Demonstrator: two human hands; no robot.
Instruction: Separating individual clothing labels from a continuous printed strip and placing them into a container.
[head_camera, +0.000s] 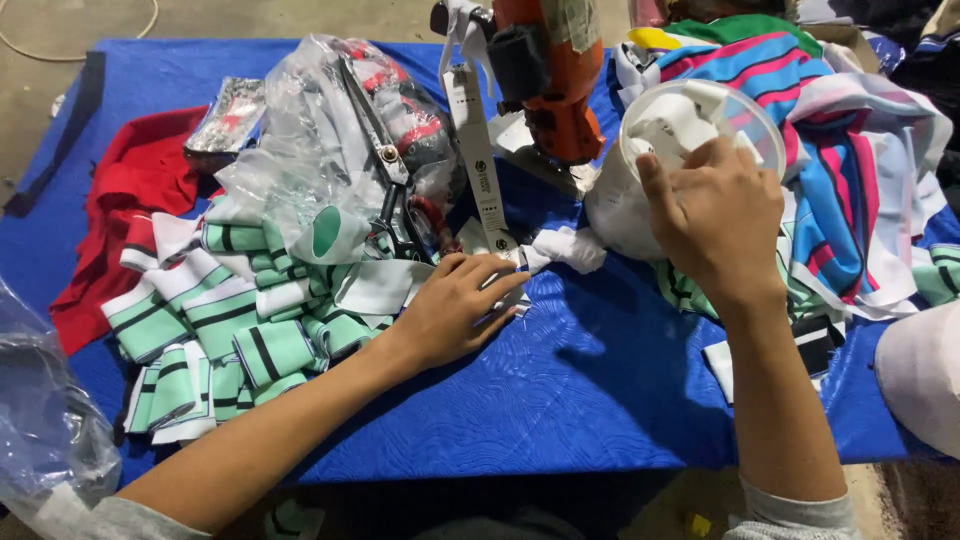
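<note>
2 hands at work over a blue mat (560, 380) strewn with cloth pieces

The left hand (455, 310) lies palm down on the mat, fingers together, pressing the lower end of a white strip (478, 150) that hangs from an orange machine (545, 70). The right hand (715, 220) is raised, fingers curled around the rim of a clear round tub (690, 110) holding white pieces; whether it pinches anything I cannot tell. Green-and-white striped cuffs (220, 330) are heaped left of the left hand, with scissors (395, 190) on a plastic bag (300, 140) just behind. Red cloth (120, 210) lies far left, striped pink-and-blue fabric (830, 160) at right
</note>
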